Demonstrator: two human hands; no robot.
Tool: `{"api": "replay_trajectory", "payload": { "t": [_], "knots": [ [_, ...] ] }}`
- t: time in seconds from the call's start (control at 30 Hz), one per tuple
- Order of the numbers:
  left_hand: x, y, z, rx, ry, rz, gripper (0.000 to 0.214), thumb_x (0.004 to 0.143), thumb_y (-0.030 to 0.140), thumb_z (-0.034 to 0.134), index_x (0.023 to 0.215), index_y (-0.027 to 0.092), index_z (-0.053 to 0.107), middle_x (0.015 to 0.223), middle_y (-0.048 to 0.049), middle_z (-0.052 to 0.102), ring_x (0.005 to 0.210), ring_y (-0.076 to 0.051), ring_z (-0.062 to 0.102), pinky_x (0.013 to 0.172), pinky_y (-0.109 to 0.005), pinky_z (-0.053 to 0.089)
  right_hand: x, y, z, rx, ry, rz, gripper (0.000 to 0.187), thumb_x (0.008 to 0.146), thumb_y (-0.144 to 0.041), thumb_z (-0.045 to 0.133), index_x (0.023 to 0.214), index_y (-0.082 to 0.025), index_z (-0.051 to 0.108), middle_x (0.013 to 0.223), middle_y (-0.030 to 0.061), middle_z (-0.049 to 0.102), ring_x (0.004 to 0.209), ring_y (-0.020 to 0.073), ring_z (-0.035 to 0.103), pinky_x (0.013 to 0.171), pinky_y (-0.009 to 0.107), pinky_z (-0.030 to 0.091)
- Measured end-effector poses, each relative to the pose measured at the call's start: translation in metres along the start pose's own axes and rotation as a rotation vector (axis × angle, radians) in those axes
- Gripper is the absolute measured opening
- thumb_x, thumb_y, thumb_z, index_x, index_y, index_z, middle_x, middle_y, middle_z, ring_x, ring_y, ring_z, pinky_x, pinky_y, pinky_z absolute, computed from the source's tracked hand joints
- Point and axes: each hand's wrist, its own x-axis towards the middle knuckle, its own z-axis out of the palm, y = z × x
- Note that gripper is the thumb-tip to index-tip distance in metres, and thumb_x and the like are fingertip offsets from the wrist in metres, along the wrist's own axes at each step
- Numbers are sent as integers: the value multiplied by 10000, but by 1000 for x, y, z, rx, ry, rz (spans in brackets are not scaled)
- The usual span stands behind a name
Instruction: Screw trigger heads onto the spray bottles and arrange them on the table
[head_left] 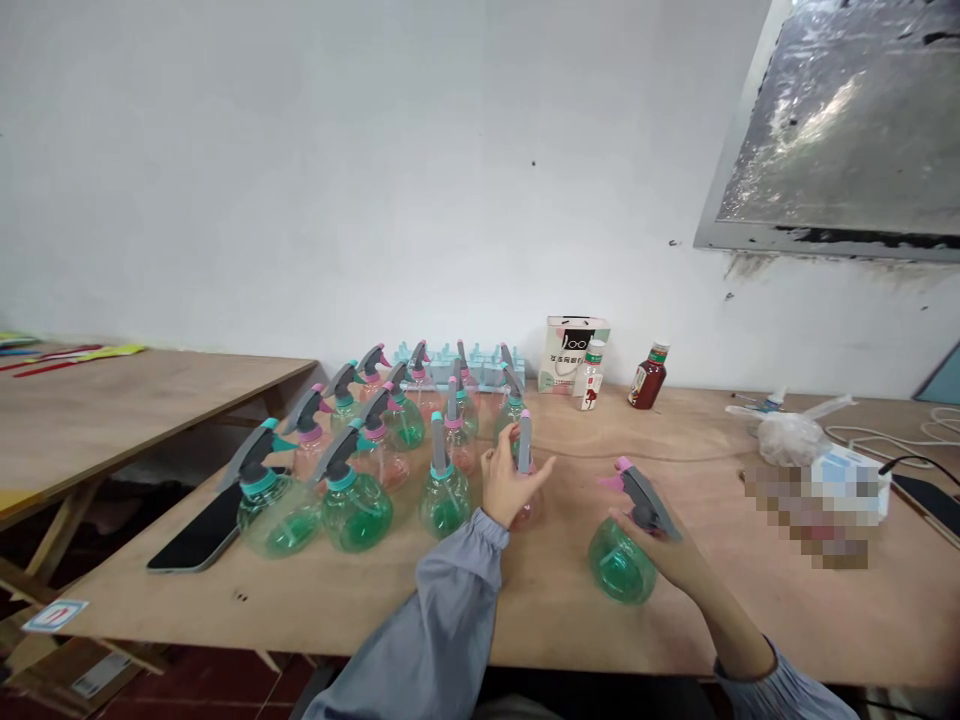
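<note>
My right hand (660,548) is wrapped round the neck of a spray bottle (621,568) with a green body and a grey head with a pink nozzle. The bottle is tilted, low over the table or touching it; I cannot tell which. My left hand (511,478) is at a pink spray bottle (529,508), thumb and fingers spread about its grey head. Part of that bottle is hidden by the hand. To the left stand several more green and pink spray bottles in rows, among them a green one (445,502) nearest my left hand.
A black phone (196,530) lies left of the bottles. Behind them is a pale blue rack (487,372). A paper box (564,380), a white bottle (590,382) and a red-brown bottle (648,382) stand by the wall. A plastic bag (789,440) and cables are at right.
</note>
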Motion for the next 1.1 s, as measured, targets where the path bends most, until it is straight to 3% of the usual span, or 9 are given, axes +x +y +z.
{"api": "replay_trajectory", "payload": {
  "t": [0.1,0.23,0.43,0.53,0.67,0.83,1.0,1.1],
  "knots": [
    [-18,-16,0,45,-2,11,666,707,377,778,1273,240,456,1080,-76,743,1079,-295,711,980,-482,478,1,7,3,18,20,17,462,871,-537,646,1260,-287,654,1006,60,743,928,257,716,827,414,618],
    [-32,-28,3,169,-94,18,656,615,321,801,1188,215,498,1096,-95,739,1067,-322,713,1012,-512,457,6,20,6,-13,119,66,399,822,-616,651,987,-266,746,906,90,756,945,316,727,871,509,602],
    [-23,-33,6,258,-86,-125,552,751,403,729,1195,170,497,1176,-170,707,1120,-341,691,980,-493,475,19,5,7,78,-74,-43,375,863,-538,606,1101,-276,730,984,90,762,1050,290,713,912,469,585],
    [-22,-35,5,240,-111,-112,567,776,411,725,1227,160,489,1229,-188,689,1172,-343,668,1000,-491,466,19,1,13,8,50,-12,282,847,-467,594,975,-258,734,808,60,732,839,268,714,761,419,600],
    [-23,-35,5,250,-119,-121,570,784,416,726,1238,162,495,1251,-185,681,1207,-352,648,1023,-514,448,17,0,22,-79,235,-50,196,809,-376,541,806,-264,701,773,42,699,773,242,663,782,428,568],
    [-23,-35,5,245,-116,-126,572,787,416,724,1249,164,500,1256,-183,680,1214,-348,644,1021,-506,449,15,-4,23,-35,206,-56,311,797,-381,553,1021,-248,723,817,49,714,777,236,663,742,382,564],
    [-23,-38,7,250,-117,-119,576,791,431,721,1259,172,506,1242,-176,685,1195,-339,654,1008,-486,459,13,3,21,-36,182,-85,224,815,-372,546,875,-255,727,779,55,690,826,260,658,755,405,561],
    [-23,-39,7,248,-116,-116,581,787,431,724,1257,167,507,1247,-180,681,1200,-340,650,1005,-488,462,13,10,21,-30,205,-45,203,799,-379,564,870,-251,705,735,38,651,756,243,637,705,391,546]
  ]
}}
